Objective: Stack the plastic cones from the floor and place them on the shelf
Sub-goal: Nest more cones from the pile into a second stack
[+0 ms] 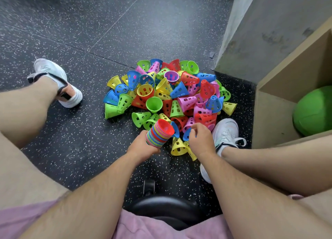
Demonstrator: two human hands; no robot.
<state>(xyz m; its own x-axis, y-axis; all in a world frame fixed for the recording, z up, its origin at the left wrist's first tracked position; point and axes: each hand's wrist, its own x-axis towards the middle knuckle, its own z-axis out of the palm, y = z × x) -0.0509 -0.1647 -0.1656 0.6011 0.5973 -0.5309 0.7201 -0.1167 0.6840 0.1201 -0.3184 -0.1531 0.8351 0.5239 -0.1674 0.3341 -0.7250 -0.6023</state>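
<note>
A pile of several loose plastic cones [172,93] in yellow, blue, green, red, pink and purple lies on the dark speckled floor ahead of me. My left hand [143,146] grips a nested stack of cones [159,134], tilted with a red cone's open mouth facing up and away. My right hand [201,139] sits at the pile's near edge, fingers curled on a blue cone [186,134] that it partly hides. Another blue cone [175,130] lies between the stack and that hand. The wooden shelf [280,102] stands at the right.
A green ball [314,111] rests inside the shelf's lower compartment. A grey wall [260,32] runs behind the shelf. My feet in white shoes flank the pile, one at the left [55,80], one at the right [226,132]. A black stool seat [167,210] is under me.
</note>
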